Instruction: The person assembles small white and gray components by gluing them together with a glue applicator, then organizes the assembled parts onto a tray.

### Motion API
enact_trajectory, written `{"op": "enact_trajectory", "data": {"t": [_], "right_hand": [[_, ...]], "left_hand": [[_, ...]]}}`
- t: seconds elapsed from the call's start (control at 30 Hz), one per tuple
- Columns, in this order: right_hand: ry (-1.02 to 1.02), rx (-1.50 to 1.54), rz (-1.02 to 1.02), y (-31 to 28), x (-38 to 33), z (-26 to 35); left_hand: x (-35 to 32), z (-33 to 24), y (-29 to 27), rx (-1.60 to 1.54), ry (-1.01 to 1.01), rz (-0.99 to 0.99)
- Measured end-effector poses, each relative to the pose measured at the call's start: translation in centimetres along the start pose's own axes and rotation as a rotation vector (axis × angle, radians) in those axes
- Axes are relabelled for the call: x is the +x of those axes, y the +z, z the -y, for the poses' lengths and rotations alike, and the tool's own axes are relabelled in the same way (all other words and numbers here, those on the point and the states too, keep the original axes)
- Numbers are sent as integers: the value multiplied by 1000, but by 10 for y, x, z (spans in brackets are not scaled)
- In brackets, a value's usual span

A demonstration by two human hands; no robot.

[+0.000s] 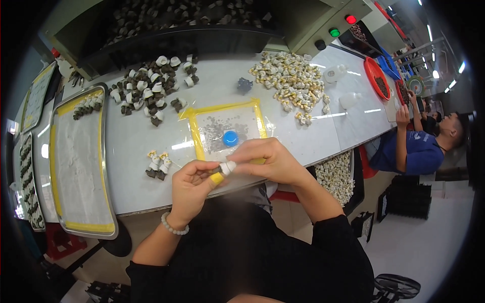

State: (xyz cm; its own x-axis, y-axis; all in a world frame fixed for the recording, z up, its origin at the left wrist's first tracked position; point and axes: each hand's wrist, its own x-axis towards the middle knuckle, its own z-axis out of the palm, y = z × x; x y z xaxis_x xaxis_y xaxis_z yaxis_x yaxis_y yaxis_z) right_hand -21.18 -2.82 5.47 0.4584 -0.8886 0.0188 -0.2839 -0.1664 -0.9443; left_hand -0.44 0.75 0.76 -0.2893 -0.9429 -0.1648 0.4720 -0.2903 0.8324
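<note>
Near the table's front edge, my left hand [194, 184] pinches a small white-and-dark figurine piece [228, 167] between thumb and fingers. Yellow tape [216, 178] wraps the thumb. My right hand [270, 160] meets the white end of that piece with its fingertips drawn together; whether something smaller is between them is hidden. Just beyond the hands lies a clear sheet [208, 112] edged with yellow tape and spotted grey, bearing a round blue cap [231, 138]. Left of my hands, two joined figurines [158, 165] with white bodies, dark bases and yellowish tops rest on the table.
Piles of white-and-dark pieces [146, 88] and white-yellow pieces [295, 76] lie farther back, with a grey spiky lump [245, 85] between. A paper-lined metal tray [105, 151] is at left. Clear bottles [348, 100] stand right. A co-worker [417, 151] sits farther right.
</note>
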Motion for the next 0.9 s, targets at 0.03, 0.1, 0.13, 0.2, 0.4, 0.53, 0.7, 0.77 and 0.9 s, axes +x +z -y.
{"op": "enact_trajectory", "data": {"t": [0.03, 0.1, 0.13, 0.2, 0.4, 0.53, 0.7, 0.77, 0.9], "right_hand": [[-12, -57, 12, -5, -2, 3], [0, -272, -85, -19, -8, 2], [18, -426, -191, -31, -12, -2], [-95, -600, -472, -59, -22, -17], [55, -1023, -497, -88, -43, -35], [37, -1072, -441, -74, -38, -28], [-21, -1021, -334, -60, -36, -23], [92, -784, -261, -60, -37, -17], [209, -663, -233, -63, -35, -17]], "left_hand": [[-6, -6, -2, 0, -1, 8], [-20, -18, -11, 179, 165, -18], [-23, -24, -20, 338, 324, -131], [-25, -40, -44, 516, 489, -264], [-30, -58, -78, 1138, 553, -572], [-31, -56, -75, 1301, 639, -464], [-29, -62, -78, 1348, 720, -375], [-24, -67, -74, 1346, 754, -372], [12, -85, -49, 1344, 657, -405]]}}
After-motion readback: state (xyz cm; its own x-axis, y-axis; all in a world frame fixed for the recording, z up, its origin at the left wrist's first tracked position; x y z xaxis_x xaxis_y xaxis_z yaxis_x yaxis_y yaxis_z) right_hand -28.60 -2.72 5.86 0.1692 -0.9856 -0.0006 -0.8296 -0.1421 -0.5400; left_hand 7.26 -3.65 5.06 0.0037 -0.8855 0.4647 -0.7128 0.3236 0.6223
